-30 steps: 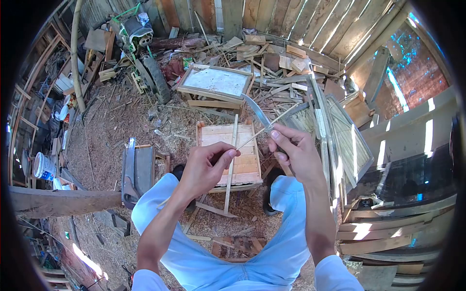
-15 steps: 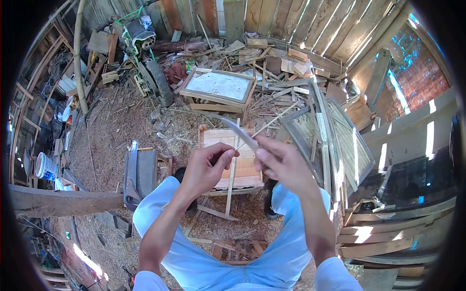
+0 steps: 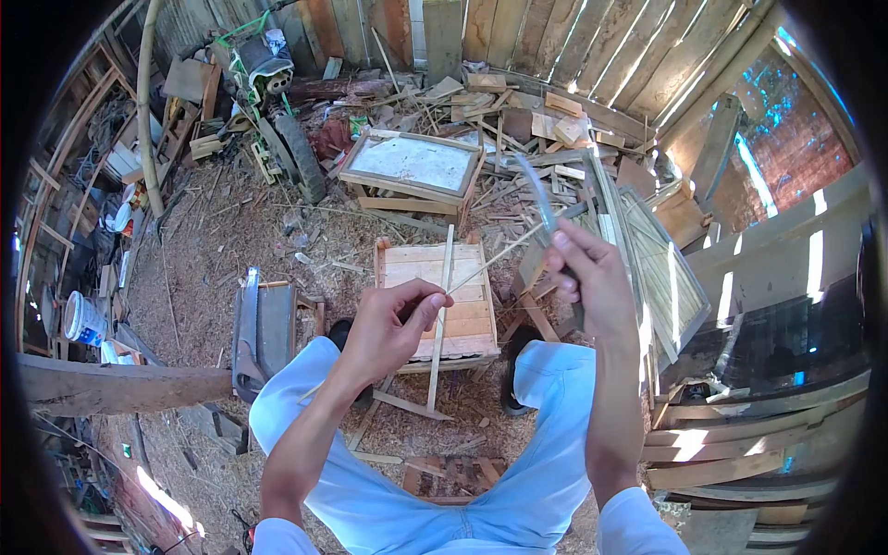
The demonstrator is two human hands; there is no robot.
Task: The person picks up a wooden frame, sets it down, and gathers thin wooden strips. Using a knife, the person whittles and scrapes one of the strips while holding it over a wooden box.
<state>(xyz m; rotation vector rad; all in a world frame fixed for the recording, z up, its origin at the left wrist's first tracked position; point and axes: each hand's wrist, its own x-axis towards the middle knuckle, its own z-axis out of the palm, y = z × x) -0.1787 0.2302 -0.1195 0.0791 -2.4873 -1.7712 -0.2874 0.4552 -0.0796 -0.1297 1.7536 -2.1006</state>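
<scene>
Pinched between the thumb and fingers of my left hand [image 3: 396, 319] is a thin wooden stick [image 3: 495, 260], slanting up to the right. My right hand [image 3: 592, 277] is closed round the handle of a knife [image 3: 536, 192], its blade pointing up and slightly left, near the stick's far end. Below my hands, between my knees, stands a low slatted wooden bench [image 3: 398, 271]. Across it lies a longer flat wooden strip [image 3: 434, 375], partly behind my left hand.
On my left a handsaw [image 3: 248, 338] rests on a small dark stool [image 3: 276, 328]. Ahead are a wood-framed white panel [image 3: 412, 165], a scrap wood pile [image 3: 555, 171] and a motorbike [image 3: 277, 120]. Wooden frames [image 3: 671, 268] lean at right. A white bucket [image 3: 85, 319] lies far left.
My right hand has moved right with the knife, away from my left hand, and the blade has turned more upright. My left hand still holds the stick in nearly the same place.
</scene>
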